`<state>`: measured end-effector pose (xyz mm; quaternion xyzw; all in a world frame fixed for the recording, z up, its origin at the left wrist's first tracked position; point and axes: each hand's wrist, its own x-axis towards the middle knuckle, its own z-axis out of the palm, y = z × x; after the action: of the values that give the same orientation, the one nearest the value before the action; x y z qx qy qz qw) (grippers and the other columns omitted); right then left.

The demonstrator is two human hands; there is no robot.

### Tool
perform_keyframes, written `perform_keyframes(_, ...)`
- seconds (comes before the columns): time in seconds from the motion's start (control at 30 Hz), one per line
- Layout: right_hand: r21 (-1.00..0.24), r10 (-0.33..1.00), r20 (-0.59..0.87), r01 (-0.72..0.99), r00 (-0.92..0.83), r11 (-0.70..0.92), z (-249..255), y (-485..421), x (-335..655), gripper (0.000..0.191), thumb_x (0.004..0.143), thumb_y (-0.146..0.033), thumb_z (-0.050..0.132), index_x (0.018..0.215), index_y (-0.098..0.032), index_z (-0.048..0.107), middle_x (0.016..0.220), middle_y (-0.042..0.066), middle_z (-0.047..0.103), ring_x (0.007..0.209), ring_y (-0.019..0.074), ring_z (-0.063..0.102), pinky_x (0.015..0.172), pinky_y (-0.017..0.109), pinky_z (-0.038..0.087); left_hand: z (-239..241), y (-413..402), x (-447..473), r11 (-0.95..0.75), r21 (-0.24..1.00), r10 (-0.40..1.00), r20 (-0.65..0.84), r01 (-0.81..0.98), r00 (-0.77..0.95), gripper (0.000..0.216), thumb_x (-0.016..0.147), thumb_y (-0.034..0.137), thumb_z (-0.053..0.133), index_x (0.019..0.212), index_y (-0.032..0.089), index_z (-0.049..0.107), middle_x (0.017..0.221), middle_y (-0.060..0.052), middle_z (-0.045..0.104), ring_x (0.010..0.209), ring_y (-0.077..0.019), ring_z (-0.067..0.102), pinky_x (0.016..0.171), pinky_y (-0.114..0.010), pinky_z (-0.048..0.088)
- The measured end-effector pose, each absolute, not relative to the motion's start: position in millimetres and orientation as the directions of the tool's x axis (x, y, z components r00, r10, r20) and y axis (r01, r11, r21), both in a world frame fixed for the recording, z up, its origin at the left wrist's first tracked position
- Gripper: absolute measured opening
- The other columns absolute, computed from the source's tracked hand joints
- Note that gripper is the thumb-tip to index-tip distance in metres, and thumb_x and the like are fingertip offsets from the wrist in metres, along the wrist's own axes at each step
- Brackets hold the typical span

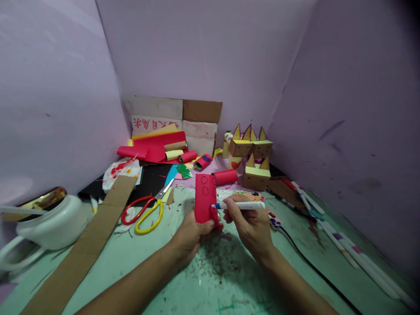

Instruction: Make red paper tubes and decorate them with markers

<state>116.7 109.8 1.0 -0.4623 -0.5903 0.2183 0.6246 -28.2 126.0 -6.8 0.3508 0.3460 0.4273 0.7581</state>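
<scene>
A strip of red paper (pixel 204 202) stands nearly upright in the middle, with several hand-drawn circles on its upper part and right side. Its lower end is pinched by my left hand (pixel 193 234). My right hand (pixel 251 225) grips a white marker (pixel 246 205) with a blue end, held level. The marker's tip meets the red paper near its right edge, below the circles. Left of the paper lies a pair of scissors (pixel 154 200) with one red and one yellow handle, blades partly apart. Just behind the paper rests a red paper roll (pixel 226 176).
Brown cardboard boxes with pointed ears (pixel 256 177) stand at the back right. Red paper sheets (pixel 157 142) and small rolls are heaped before a cardboard box (pixel 200 131). A long cardboard strip (pixel 88 249) and white pot (pixel 54 223) lie left; markers (pixel 357 253) and a black cable (pixel 308 267) right.
</scene>
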Motion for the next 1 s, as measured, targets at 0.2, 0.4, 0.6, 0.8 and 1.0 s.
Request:
perform_keyframes(0.2, -0.803, 0.8, 0.567, 0.349, 0.195, 0.484, 2.3, 110.0, 115.1, 0.023, 0.09, -0.035, 0.059, 0.077, -0.018, 0.067, 0.055, 0.0, 0.062, 0.046, 0.0142, 0.059, 0.044, 0.025, 0.047, -7.4, 126.2, -27.5, 0.379, 0.829, 0.893, -0.21, -0.411, 0.399, 0.058, 0.041, 0.035, 0.096, 0.086, 0.011, 0.069, 0.08, -0.006, 0.071, 0.074, -0.0171, 0.064, 0.074, -0.029, 0.053)
perform_keyframes(0.4, -0.785, 0.78, 0.593, 0.358, 0.199, 0.505, 4.7, 109.7, 113.4, 0.021, 0.09, -0.033, 0.059, 0.079, -0.018, 0.068, 0.055, 0.0, 0.063, 0.046, 0.0139, 0.059, 0.045, 0.024, 0.047, -8.2, 126.2, -26.2, 0.383, 0.824, 0.887, -0.202, -0.417, 0.416, 0.064, 0.04, 0.035, 0.098, 0.093, 0.012, 0.071, 0.082, -0.005, 0.072, 0.075, -0.0176, 0.065, 0.073, -0.029, 0.053)
perform_keyframes(0.6, -0.781, 0.777, 0.604, 0.323, 0.177, 0.534, 1.0, 110.3, 111.6, 0.018, 0.09, -0.031, 0.06, 0.084, -0.017, 0.07, 0.063, 0.002, 0.066, 0.053, 0.0153, 0.062, 0.049, 0.025, 0.05, -12.3, 126.8, -26.6, 0.364, 0.821, 0.881, -0.15, -0.44, 0.449, 0.065, 0.047, 0.033, 0.096, 0.104, 0.014, 0.07, 0.086, -0.005, 0.072, 0.072, -0.0154, 0.063, 0.076, -0.03, 0.053)
perform_keyframes(0.8, -0.78, 0.801, 0.586, 0.355, 0.124, 0.515, 3.7, 106.9, 113.6, 0.021, 0.09, -0.033, 0.059, 0.079, -0.018, 0.069, 0.057, 0.001, 0.066, 0.05, 0.0156, 0.062, 0.048, 0.025, 0.049, -11.8, 127.2, -27.4, 0.334, 0.835, 0.887, -0.121, -0.438, 0.445, 0.057, 0.049, 0.035, 0.095, 0.097, 0.013, 0.071, 0.084, -0.005, 0.07, 0.073, -0.0168, 0.062, 0.078, -0.032, 0.05)
perform_keyframes(1.0, -0.777, 0.81, 0.569, 0.414, 0.143, 0.474, 11.0, 106.4, 118.0, 0.027, 0.09, -0.035, 0.056, 0.069, -0.019, 0.065, 0.048, -0.001, 0.061, 0.042, 0.0149, 0.058, 0.043, 0.025, 0.045, -7.9, 126.0, -28.4, 0.355, 0.83, 0.874, -0.13, -0.431, 0.469, 0.049, 0.045, 0.034, 0.096, 0.081, 0.014, 0.069, 0.079, -0.004, 0.066, 0.079, -0.0189, 0.061, 0.081, -0.033, 0.049)
